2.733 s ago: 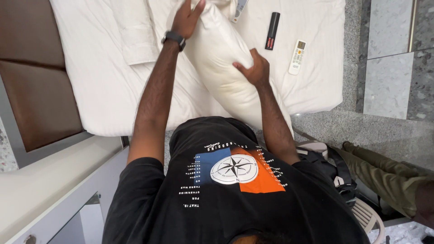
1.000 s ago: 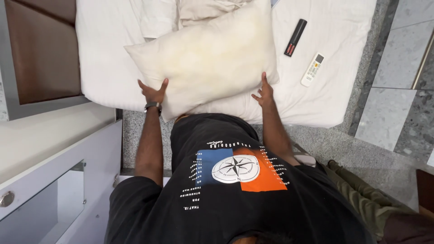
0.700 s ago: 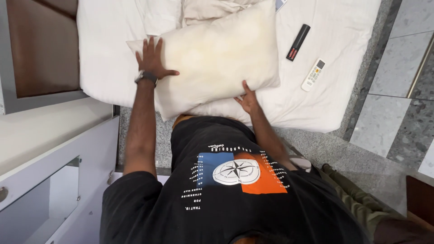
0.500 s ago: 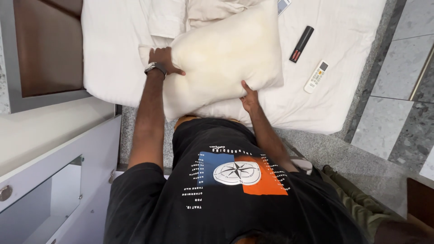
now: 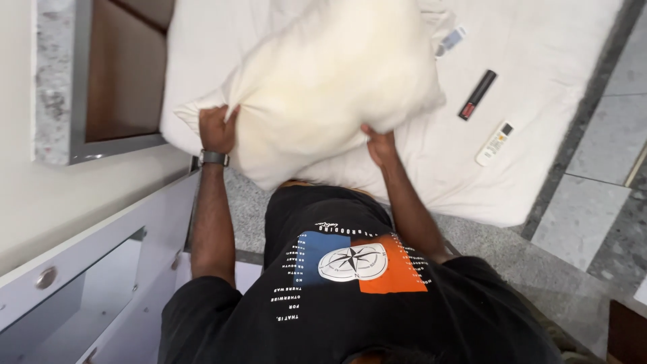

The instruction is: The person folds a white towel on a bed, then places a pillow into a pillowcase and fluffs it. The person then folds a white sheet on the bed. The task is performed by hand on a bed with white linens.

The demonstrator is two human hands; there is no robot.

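1. Big cream pillow [image 5: 330,87] is lifted over the white bed [image 5: 539,168], long axis tilting from near-left up to far-right.
2. Left hand [image 5: 217,128] clenches its near-left corner.
3. Right hand [image 5: 379,145] grips the near edge, underneath.

The plump fabric pillow [image 5: 330,87] is cream against the white bed sheet [image 5: 539,135]. At three o'clock lie a black stick-shaped remote with a red end [image 5: 477,95] and a white slim remote [image 5: 494,143].
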